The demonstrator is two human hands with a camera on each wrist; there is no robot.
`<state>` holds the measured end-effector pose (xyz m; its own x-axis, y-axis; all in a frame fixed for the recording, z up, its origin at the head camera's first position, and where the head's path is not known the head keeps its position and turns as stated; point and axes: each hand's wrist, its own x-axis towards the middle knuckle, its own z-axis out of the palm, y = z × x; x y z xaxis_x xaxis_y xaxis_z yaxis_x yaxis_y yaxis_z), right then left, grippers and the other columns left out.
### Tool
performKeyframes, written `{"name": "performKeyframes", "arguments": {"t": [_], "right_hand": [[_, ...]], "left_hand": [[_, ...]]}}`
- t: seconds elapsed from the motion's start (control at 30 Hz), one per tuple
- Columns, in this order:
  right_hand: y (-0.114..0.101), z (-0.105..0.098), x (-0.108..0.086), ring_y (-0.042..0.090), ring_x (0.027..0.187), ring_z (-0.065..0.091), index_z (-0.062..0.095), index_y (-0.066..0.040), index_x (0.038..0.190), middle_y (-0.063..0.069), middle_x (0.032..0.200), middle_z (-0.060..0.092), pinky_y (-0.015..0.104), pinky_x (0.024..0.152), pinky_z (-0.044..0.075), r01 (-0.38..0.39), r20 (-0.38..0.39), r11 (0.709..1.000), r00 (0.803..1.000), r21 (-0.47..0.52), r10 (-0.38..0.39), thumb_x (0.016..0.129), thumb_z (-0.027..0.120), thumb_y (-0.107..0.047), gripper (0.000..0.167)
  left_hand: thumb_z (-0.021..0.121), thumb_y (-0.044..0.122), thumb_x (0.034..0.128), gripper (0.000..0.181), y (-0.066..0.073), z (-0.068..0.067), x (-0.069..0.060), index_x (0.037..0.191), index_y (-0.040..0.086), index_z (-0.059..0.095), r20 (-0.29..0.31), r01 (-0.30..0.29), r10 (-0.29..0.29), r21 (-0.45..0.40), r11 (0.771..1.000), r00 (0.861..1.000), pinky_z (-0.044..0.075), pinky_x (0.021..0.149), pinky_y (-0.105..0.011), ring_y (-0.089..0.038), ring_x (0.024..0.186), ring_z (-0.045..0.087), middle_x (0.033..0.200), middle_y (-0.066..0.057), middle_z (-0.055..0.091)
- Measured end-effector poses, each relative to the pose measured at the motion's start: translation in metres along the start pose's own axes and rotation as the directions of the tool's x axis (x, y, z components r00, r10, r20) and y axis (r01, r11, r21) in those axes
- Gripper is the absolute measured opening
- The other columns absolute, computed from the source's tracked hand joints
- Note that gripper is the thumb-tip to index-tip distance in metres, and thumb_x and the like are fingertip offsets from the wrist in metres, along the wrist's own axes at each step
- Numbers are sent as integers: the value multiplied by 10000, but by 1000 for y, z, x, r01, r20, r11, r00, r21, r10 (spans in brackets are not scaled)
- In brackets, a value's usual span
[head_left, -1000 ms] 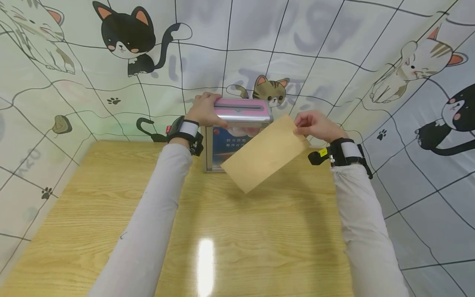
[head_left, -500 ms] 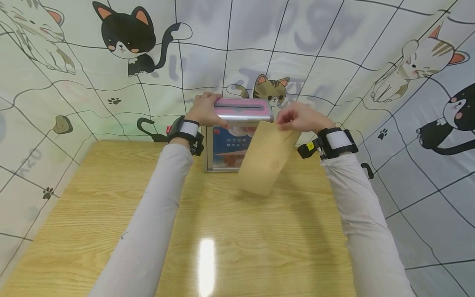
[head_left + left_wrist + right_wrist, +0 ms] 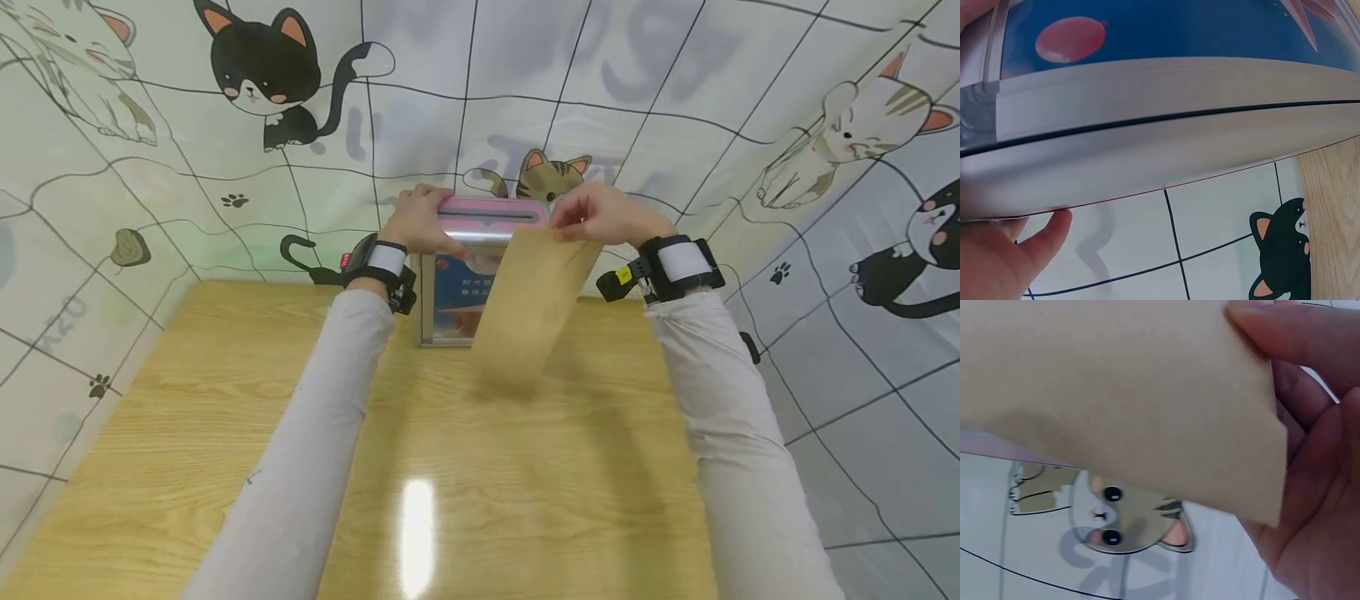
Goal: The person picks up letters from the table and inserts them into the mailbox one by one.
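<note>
A box with a pink, silver-edged top and a long dark slot stands at the back of the table. Its blue front panel bears white characters. My left hand grips the box's upper left corner, thumb at the front edge and fingers over the top. Between thumb and fingers of my right hand, a brown paper envelope is pinched at its upper edge. It hangs tilted before the right part of the box and covers it. In the right wrist view the envelope fills the upper part.
The wooden table runs up to a white cloth backdrop printed with cartoon cats and grid lines. That cloth also rises on the left and right sides. A bright reflection lies on the table's front middle.
My right hand has moved left and slightly up with the envelope, which has swung from slanting to hanging steeper before the box. My left hand keeps its grip on the box.
</note>
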<state>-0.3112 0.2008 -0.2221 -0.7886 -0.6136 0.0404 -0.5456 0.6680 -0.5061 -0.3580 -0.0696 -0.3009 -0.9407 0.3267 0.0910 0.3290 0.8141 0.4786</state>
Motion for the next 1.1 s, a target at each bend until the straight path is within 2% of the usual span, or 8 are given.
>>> {"name": "performKeyframes", "arguments": {"t": [0.3,0.47,0.6,0.7,0.9,0.97,1.0,1.1], "right_hand": [[-43,-58,12,126,699,501,666,-4,888,-35,765,605,218,634,411,-58,-43,991,998,-121,54,832,621,-61,92],[-70,-90,18,145,737,443,644,-10,933,-17,804,540,203,618,382,-85,-132,967,990,-241,54,869,589,-133,149],[-83,-113,23,151,852,430,622,-94,977,-20,953,518,158,705,386,-168,-220,959,968,-228,118,886,561,-184,141],[-63,-135,42,191,964,431,593,-171,1087,-8,1113,505,208,814,426,-234,-248,940,954,-250,171,885,553,-269,228],[56,-191,130,211,999,478,411,-385,1261,-22,1214,450,323,765,512,-244,-257,881,955,-406,146,777,630,-461,537],[76,-197,145,229,1030,481,404,-406,1260,-23,1252,446,391,810,501,-224,-256,885,959,-408,125,761,624,-491,552],[74,-195,146,220,1017,483,428,-405,1243,-29,1236,453,362,792,505,-225,-264,883,957,-412,121,763,617,-493,523],[20,-169,116,213,1024,453,531,-307,1202,-15,1213,464,315,841,477,-248,-288,890,947,-382,141,834,570,-424,388]], "left_hand": [[773,500,558,1058,4,-2,-2,1429,173,271,16,10,-10,20,1000,1000,344,983,-464,-312,1290,213,1448,-78,255],[759,497,558,1045,2,-2,1,1428,173,278,8,5,-5,27,1000,1000,355,976,-456,-311,1288,216,1447,-75,253],[756,510,558,1047,1,-2,3,1427,168,281,0,-2,2,24,1000,1000,356,977,-458,-316,1281,224,1441,-80,263],[772,507,545,1058,1,-2,3,1423,167,291,-4,-3,3,19,1000,1000,354,975,-463,-314,1270,236,1426,-83,284],[782,472,529,1033,1,-1,4,1405,170,327,-14,-2,2,7,1000,1000,391,914,-427,-296,1211,278,1389,-82,326],[784,470,528,1030,2,-1,2,1402,168,331,-15,1,-1,4,1000,1000,394,906,-418,-293,1202,284,1384,-82,331],[785,464,530,1025,2,-1,2,1400,165,334,-16,1,-1,2,1000,1000,393,906,-418,-294,1200,285,1383,-84,333],[786,471,529,1023,2,0,0,1397,165,339,-18,7,-7,6,1000,1000,392,903,-407,-289,1197,287,1378,-82,334]]}}
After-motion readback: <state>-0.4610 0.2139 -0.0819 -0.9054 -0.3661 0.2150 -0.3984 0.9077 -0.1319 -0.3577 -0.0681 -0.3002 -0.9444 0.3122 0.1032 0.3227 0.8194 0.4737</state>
